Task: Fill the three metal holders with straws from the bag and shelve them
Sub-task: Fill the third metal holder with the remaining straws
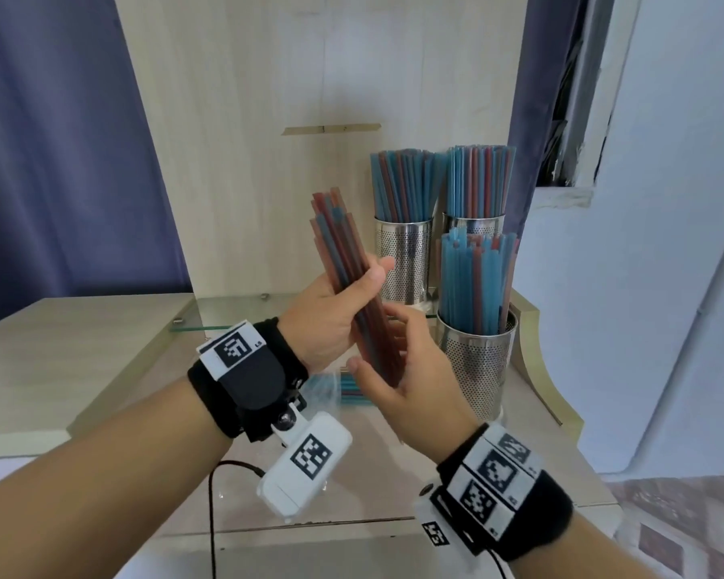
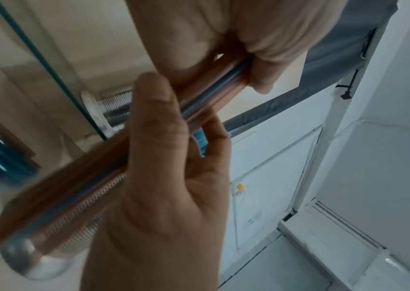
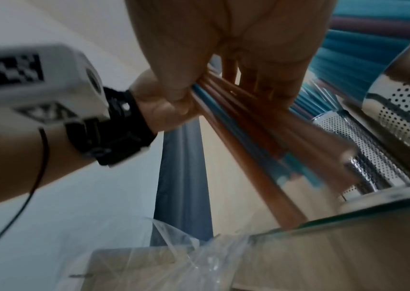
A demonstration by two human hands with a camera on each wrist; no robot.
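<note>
Straws (image 1: 343, 277), a red and blue bundle, stand tilted above the bench (image 1: 80, 369); left hand (image 1: 331, 323) clasps them mid-length; right hand (image 1: 398, 382) cups their lower ends, fingers loosely bent; uneven ends may snag the near holder (image 1: 475, 365) rim and scatter.

Glass shelf (image 1: 243, 313) — 2 holders (image 1: 402, 261); counter (image 1: 59, 369) — 1 holder (image 1: 475, 361), bag (image 1: 331, 388).
</note>
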